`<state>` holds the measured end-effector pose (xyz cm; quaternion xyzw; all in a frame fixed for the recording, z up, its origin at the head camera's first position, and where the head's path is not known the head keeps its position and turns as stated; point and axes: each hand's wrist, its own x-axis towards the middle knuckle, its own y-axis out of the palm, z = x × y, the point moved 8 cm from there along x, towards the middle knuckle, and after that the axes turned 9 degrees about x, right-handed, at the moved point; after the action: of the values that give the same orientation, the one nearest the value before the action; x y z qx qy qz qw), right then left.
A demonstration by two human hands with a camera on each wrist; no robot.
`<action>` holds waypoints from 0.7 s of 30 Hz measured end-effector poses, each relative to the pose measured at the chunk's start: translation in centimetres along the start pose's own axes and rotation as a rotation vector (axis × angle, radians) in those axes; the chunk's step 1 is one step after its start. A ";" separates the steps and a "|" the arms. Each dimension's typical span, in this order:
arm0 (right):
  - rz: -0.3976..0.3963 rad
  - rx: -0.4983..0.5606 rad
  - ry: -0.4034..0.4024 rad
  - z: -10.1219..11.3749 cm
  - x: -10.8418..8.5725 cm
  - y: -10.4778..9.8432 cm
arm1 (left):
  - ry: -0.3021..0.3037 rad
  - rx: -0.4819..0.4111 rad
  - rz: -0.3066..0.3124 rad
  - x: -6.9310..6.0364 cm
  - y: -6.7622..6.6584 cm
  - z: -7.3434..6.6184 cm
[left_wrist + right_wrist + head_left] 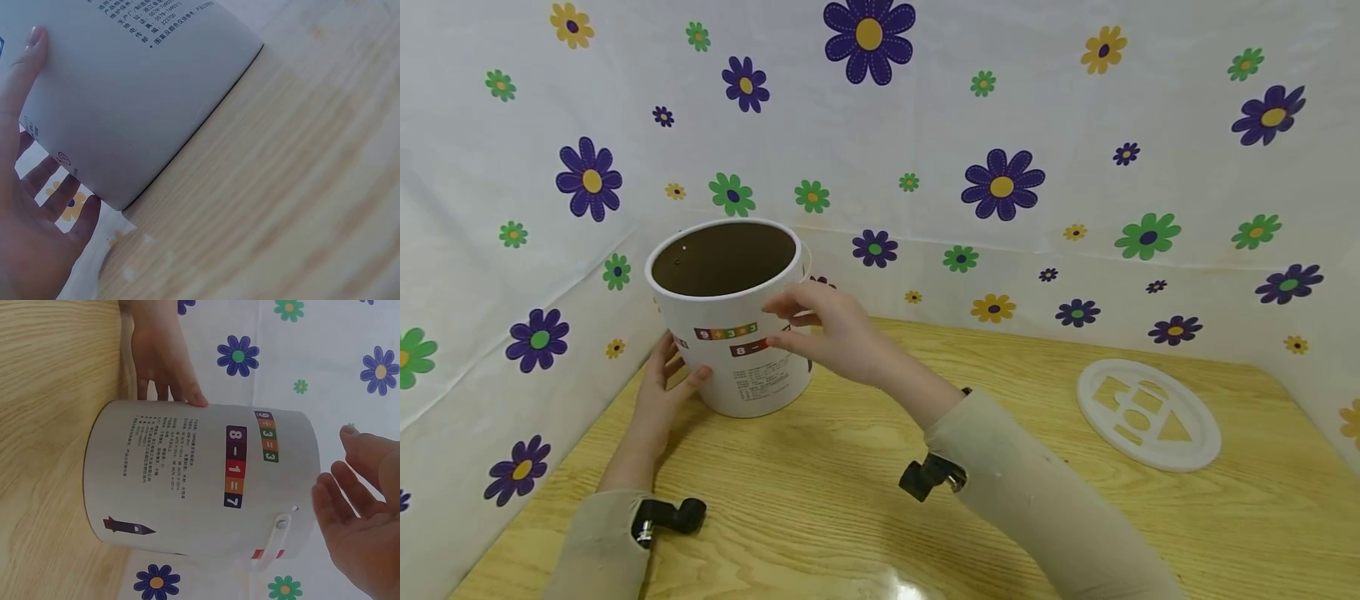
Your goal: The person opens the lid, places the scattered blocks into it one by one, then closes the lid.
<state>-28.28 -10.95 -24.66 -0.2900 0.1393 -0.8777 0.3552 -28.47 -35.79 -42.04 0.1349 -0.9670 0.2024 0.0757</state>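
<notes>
A white bucket [737, 350] with printed sums stands upright on the table, its open top showing a brown inside. Against its lower left side rests my left hand [662, 392], thumb on the front and the other fingers spread along the side. My right hand [838, 333] is by the bucket's upper right side with bent, spread fingers and nothing between them. In the right wrist view a gap shows between that hand and the bucket's rim [309, 450]. A white handle [278, 540] is attached near the rim.
A flat white disc [1206, 437] with shaped cutouts lies on the wooden table [820, 517] at the right. White cloth [910, 125] with printed flowers rises behind the table and along both sides. The bucket is close to the back left corner.
</notes>
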 end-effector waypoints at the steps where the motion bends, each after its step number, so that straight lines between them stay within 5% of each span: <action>1: 0.012 0.005 0.010 -0.1 -0.4 0.0 | -0.001 0.000 0.002 0.0 0.0 0.0; 21: 0.079 0.133 0.107 -0.6 -10.3 -1.4 | -0.020 0.005 0.014 -0.2 0.0 0.0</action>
<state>-23.44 -2.66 -28.69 -0.2129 0.1106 -0.8844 0.4003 -28.31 -35.71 -42.06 0.1305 -0.9681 0.2042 0.0644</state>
